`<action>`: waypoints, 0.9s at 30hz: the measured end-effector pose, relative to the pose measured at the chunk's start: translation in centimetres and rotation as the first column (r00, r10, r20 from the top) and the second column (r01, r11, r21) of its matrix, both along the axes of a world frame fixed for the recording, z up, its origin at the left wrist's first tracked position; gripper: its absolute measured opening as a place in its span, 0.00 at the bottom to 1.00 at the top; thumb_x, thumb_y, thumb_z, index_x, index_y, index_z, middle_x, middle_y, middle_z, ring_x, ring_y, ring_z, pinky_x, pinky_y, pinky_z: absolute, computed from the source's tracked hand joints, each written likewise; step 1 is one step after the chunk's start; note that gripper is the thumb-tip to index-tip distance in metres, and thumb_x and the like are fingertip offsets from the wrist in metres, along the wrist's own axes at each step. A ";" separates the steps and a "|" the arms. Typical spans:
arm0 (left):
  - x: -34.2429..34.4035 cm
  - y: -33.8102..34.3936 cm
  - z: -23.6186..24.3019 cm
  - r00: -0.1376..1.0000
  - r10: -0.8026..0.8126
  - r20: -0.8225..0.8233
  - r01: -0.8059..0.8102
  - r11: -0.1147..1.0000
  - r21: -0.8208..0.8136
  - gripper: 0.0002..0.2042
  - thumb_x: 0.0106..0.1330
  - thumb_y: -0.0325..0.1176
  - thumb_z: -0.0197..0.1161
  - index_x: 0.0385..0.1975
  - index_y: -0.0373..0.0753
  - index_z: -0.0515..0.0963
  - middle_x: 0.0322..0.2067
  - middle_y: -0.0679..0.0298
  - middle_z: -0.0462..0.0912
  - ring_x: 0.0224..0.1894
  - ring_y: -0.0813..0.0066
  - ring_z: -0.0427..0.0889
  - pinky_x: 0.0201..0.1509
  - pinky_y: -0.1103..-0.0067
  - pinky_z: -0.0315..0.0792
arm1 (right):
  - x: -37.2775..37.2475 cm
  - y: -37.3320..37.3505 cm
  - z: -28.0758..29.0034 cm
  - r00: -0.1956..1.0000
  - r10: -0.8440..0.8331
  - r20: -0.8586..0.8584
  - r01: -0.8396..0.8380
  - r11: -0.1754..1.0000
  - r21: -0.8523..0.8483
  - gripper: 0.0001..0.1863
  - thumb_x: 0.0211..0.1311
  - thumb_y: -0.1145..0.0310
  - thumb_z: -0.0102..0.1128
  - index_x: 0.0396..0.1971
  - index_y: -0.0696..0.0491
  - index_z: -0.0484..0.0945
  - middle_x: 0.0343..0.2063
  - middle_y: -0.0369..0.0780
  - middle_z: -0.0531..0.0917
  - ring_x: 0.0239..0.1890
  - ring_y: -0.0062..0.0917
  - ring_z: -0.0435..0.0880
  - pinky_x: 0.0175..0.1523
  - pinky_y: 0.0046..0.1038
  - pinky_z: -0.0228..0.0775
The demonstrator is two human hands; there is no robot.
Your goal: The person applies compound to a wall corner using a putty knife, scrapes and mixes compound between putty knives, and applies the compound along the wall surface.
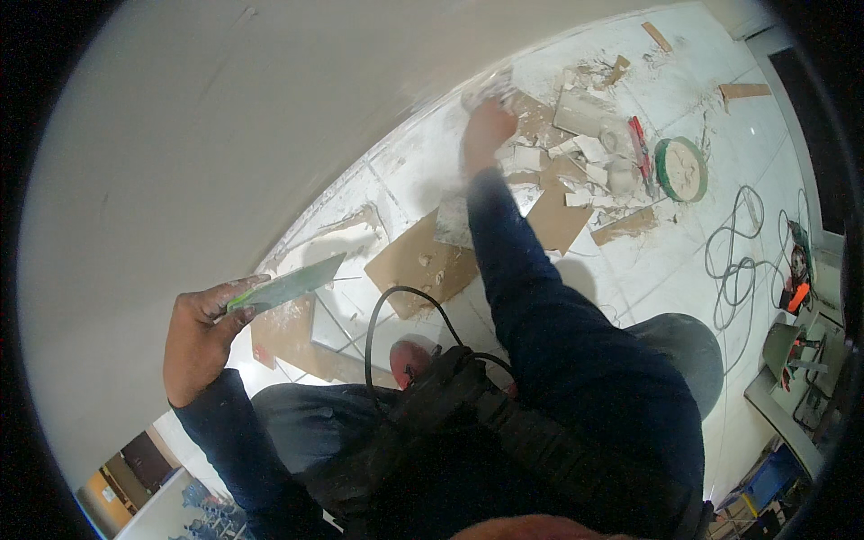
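My left hand (pixel 202 337) is raised beside the wall, its thumb and fingers closed on the green edge of a flat, grey-white putty spreader (pixel 301 281). The spreader's wide blade points right, tilted upward, above the floor. My right hand (pixel 490 130) reaches far ahead to where the wall (pixel 261 117) meets the floor. Motion smears its fingers, and a whitish blur (pixel 490 88) lies at their tips, so what they hold does not show. Brown cardboard pieces (pixel 423 265) and broken white plaster scraps (pixel 589 148) lie around my right forearm.
A green-rimmed tub of white paste (pixel 686 171) stands right of the scraps, with a red-handled tool (pixel 641 148) beside it. A grey cable (pixel 733 270) loops across the tiled floor. At the far right, an orange-and-black tool (pixel 797 292) lies near a low table (pixel 783 414).
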State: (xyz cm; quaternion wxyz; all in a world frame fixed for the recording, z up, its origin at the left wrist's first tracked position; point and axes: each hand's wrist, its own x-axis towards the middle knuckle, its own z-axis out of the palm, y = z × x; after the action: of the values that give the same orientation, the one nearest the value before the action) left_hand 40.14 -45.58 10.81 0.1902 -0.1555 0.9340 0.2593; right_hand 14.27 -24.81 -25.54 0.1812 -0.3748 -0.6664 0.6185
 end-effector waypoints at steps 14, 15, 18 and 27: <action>1.4 -0.4 0.2 1.000 0.008 -0.008 -0.008 1.000 -0.030 0.13 0.52 0.18 0.58 0.38 0.34 0.80 0.32 0.55 0.83 0.32 0.74 0.80 0.42 0.79 0.71 | 11.3 -9.8 6.1 0.877 0.395 -0.275 -0.399 0.916 0.041 0.19 0.56 0.68 0.53 0.47 0.61 0.72 0.37 0.54 0.78 0.40 0.46 0.77 0.47 0.37 0.67; 1.5 -0.4 0.2 1.000 0.001 -0.004 -0.001 1.000 -0.024 0.13 0.52 0.18 0.58 0.38 0.34 0.80 0.32 0.55 0.83 0.32 0.74 0.80 0.42 0.79 0.71 | 10.3 -7.8 4.5 0.919 0.349 -0.184 -0.335 0.936 0.105 0.18 0.57 0.68 0.51 0.46 0.60 0.73 0.36 0.54 0.79 0.39 0.46 0.78 0.45 0.38 0.68; 1.7 -0.3 0.6 0.999 0.019 -0.044 -0.017 0.999 0.031 0.12 0.53 0.19 0.59 0.38 0.34 0.80 0.32 0.56 0.83 0.32 0.74 0.81 0.41 0.79 0.71 | 3.8 -1.3 1.0 0.947 0.151 -0.283 -0.024 0.913 0.408 0.16 0.58 0.69 0.49 0.44 0.60 0.74 0.32 0.53 0.80 0.35 0.46 0.79 0.40 0.40 0.68; 1.6 -0.7 0.7 0.999 0.041 -0.006 -0.041 0.996 0.081 0.12 0.53 0.19 0.59 0.37 0.34 0.80 0.32 0.56 0.83 0.32 0.73 0.81 0.41 0.79 0.72 | -0.2 -4.4 1.4 0.928 0.312 -0.202 -0.272 0.941 0.202 0.17 0.55 0.74 0.50 0.45 0.62 0.73 0.35 0.53 0.79 0.41 0.41 0.79 0.45 0.34 0.68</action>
State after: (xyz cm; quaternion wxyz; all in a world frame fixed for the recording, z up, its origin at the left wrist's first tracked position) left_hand 41.69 -46.32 11.52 0.1874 -0.1658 0.9201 0.3015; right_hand 14.07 -29.25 -24.17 0.1948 -0.1797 -0.7396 0.6187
